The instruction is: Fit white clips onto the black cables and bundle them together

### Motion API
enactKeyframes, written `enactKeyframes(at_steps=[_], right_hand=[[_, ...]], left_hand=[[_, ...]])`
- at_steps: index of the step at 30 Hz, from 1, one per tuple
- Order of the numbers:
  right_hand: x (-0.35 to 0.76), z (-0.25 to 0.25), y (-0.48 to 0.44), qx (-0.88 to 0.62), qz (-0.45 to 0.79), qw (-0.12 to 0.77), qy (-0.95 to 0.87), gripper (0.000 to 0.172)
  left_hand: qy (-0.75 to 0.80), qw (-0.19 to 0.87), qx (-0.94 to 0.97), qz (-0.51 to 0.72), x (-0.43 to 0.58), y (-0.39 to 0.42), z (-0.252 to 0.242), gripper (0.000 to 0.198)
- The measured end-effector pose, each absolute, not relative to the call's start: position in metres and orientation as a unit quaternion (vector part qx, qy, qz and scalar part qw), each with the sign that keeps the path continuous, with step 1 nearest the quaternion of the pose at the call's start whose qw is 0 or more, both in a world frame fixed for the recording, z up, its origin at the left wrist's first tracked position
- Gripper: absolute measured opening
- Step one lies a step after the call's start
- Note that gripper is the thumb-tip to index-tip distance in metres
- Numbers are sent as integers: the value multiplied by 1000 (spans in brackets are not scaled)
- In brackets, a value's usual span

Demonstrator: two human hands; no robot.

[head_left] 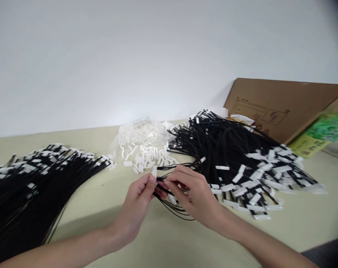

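Observation:
Between thumb and fingers, my left hand (142,199) pinches a small white plastic connector (155,172), held upright above the table. Thin black wires (174,210) run from it toward the right and loop below my hands. My right hand (193,193) is closed on some of these wires just right of the connector, thumb against index finger; its other fingers curl over them. Which wires sit in that pinch is partly hidden. Just beyond my hands, loose white connectors (146,158) lie in a heap in front of a clear plastic bag (142,131) of more white pieces.
A big bundle of black wires with white connectors (225,149) spreads over the right side. Another such bundle (40,193) covers the left. At the right, a cardboard box (280,108) leans near a green and yellow packet (322,130). A pale wall (130,63) rises behind the table (107,208).

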State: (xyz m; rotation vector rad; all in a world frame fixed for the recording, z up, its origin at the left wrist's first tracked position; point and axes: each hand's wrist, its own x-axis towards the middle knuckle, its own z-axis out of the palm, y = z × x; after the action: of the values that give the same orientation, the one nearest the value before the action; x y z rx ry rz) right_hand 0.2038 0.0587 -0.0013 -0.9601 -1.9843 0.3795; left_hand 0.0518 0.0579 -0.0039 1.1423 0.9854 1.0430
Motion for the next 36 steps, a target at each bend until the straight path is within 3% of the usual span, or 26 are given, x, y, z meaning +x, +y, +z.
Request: enactKeyframes(at_steps=[8,13,19,22,25,29,34,36], right_hand=[[203,-5,58,-380,122,458,-794,13],[204,-5,59,-395,81,469,-786,12],[200,4,53,-381,109,436,-808,19],[207,18,52,-386,171,458,-782,14],[216,31,51,-393,215,472,-759,21],[216,29,51,-403,213,440,-774,16],[212,12,56,-455,226,474,-719,29],[219,12,57,-479,220,456,-717,26]], left_hand=[[401,624,501,446,53,59,0,32],[404,558,582,432,51,65,0,31],[423,427,666,442,47,62,-3,27],[404,416,681,446,46,60,0,23],[381,418,683,462,46,60,5,20],[361,400,698,472,49,59,7,18],[328,400,734,440,50,54,1,16],[328,396,744,427,49,54,-1,14]])
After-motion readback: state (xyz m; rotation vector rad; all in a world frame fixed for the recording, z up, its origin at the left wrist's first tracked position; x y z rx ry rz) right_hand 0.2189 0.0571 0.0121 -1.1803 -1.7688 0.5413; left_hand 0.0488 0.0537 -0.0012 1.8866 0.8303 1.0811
